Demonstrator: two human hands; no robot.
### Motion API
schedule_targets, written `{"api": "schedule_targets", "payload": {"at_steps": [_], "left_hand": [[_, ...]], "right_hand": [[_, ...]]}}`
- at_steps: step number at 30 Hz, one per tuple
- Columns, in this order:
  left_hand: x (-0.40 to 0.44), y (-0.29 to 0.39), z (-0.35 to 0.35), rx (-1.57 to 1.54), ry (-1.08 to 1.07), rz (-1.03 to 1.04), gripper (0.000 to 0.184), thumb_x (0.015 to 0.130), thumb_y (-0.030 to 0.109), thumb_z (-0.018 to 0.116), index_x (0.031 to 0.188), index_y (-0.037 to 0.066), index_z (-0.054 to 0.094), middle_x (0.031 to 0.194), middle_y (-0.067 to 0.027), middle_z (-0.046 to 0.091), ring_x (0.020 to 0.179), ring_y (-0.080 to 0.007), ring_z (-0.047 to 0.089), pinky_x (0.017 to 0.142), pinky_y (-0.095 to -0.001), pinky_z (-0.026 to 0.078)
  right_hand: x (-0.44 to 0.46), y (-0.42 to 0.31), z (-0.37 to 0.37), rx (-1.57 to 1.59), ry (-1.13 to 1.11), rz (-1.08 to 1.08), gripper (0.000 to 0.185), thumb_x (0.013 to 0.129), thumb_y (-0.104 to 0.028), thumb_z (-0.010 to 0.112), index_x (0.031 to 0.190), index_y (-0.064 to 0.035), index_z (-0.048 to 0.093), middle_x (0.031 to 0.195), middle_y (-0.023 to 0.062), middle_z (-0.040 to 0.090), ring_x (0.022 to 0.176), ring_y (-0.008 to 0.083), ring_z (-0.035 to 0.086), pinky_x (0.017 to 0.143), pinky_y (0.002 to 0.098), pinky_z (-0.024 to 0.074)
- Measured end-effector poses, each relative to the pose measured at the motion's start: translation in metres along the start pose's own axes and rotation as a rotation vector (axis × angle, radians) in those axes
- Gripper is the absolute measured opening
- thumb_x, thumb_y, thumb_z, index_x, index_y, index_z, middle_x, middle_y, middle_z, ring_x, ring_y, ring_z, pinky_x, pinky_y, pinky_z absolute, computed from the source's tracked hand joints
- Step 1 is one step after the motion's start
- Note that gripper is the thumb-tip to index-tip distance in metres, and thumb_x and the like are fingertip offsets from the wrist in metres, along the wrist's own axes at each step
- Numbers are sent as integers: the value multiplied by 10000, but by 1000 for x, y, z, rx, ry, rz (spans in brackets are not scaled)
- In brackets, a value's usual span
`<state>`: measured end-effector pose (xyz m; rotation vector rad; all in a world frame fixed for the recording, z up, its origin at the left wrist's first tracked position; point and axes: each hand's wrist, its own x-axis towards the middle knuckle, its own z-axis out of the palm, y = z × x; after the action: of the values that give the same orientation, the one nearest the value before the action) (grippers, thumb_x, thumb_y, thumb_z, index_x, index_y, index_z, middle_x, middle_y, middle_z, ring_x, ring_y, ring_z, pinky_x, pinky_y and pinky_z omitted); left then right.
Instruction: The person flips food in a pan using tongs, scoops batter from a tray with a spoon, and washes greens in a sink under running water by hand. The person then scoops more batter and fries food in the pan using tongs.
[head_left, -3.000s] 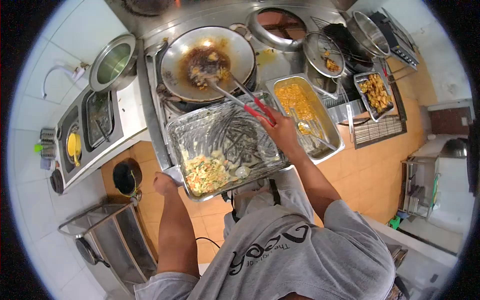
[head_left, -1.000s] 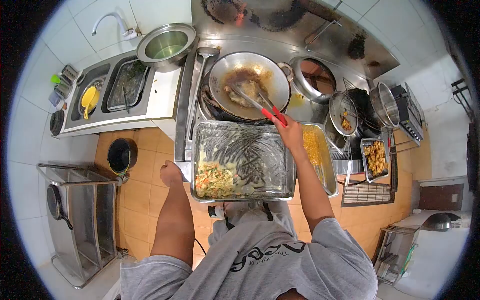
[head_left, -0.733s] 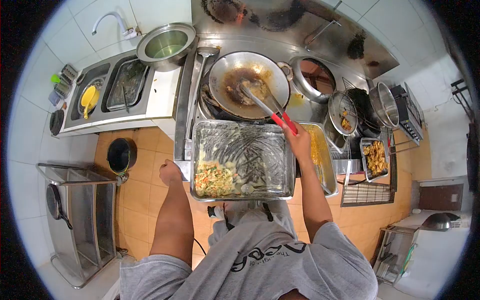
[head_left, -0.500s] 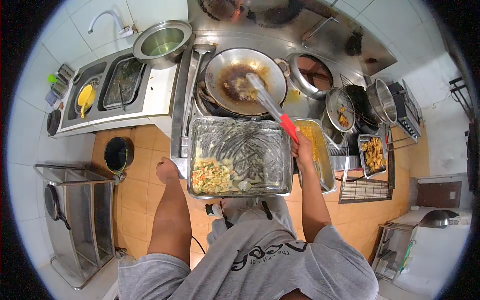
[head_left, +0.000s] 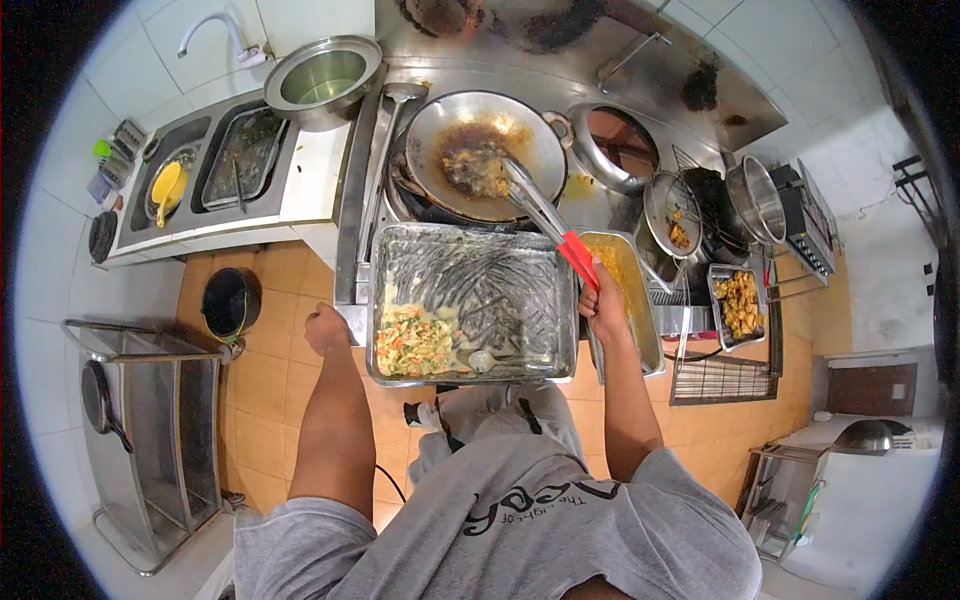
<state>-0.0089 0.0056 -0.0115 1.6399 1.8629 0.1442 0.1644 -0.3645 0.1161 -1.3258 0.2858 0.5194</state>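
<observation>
I log right hand [head_left: 606, 300] grasping tongs [head_left: 577, 258] over wok [head_left: 545, 152]; left hand [head_left: 328, 330] near counter edge [head_left: 357, 322], grip unclear from here. Risk: jerked tongs could splash liquid [head_left: 470, 158].

Steel stove top [head_left: 603, 205]: wok [head_left: 540, 145], ladle [head_left: 404, 92] along left, round metal ring [head_left: 588, 158] right.

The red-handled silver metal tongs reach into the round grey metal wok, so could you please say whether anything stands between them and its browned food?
Nothing visible does. The red-handled silver tongs in the right hand cross the near rim of the round grey wok, their tips right by the browned food; contact is unclear.
</observation>
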Motion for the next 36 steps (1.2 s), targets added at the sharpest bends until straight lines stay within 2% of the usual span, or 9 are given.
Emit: {"api": "schedule_targets", "payload": {"at_steps": [20,24,27,31,33,34,36], "left_hand": [[-6,1,-2,-16,15,25,444,769,332,378,905,-3,636,949,-220,611,897,-353,589,794,-430,455],[0,-9,3,-53,5,134,466,776,339,368,913,-23,628,967,-230,602,909,-360,583,810,-431,446],[11,-17,10,49,-28,233,481,776,345,372,932,-39,616,954,-224,609,904,-347,590,798,-424,446],[43,-27,33,-133,-88,135,496,789,372,379,929,-44,610,884,-207,623,842,-338,599,760,-418,446],[71,-34,48,-290,-92,62,483,799,378,387,885,-36,619,843,-196,627,793,-343,598,737,-415,444],[50,-26,25,-368,-201,50,417,812,338,427,907,-34,593,867,-180,611,779,-323,583,695,-414,442],[16,-5,-14,-240,78,350,379,815,303,460,953,-36,556,890,-166,593,786,-277,575,664,-387,442]], "right_hand": [[23,25,-9,104,16,43,309,864,-395,503,691,-150,428,460,-64,262,349,53,230,327,216,187],[13,25,1,126,3,43,354,850,-447,506,671,-155,419,458,-65,254,348,60,233,325,222,192],[11,36,1,180,-75,21,391,826,-498,518,660,-162,407,458,-66,250,352,62,235,327,223,204],[-5,44,8,222,-142,61,445,798,-559,516,642,-159,402,495,-50,295,377,59,262,344,218,236],[-20,44,12,248,-160,40,431,810,-572,483,721,-155,425,512,-52,300,391,51,245,351,202,217],[-25,44,14,258,-175,30,431,816,-578,466,761,-153,436,521,-53,302,398,46,237,354,193,208],[-29,50,13,208,-168,10,445,819,-586,451,783,-143,444,532,-47,316,403,48,249,357,196,221]]}}
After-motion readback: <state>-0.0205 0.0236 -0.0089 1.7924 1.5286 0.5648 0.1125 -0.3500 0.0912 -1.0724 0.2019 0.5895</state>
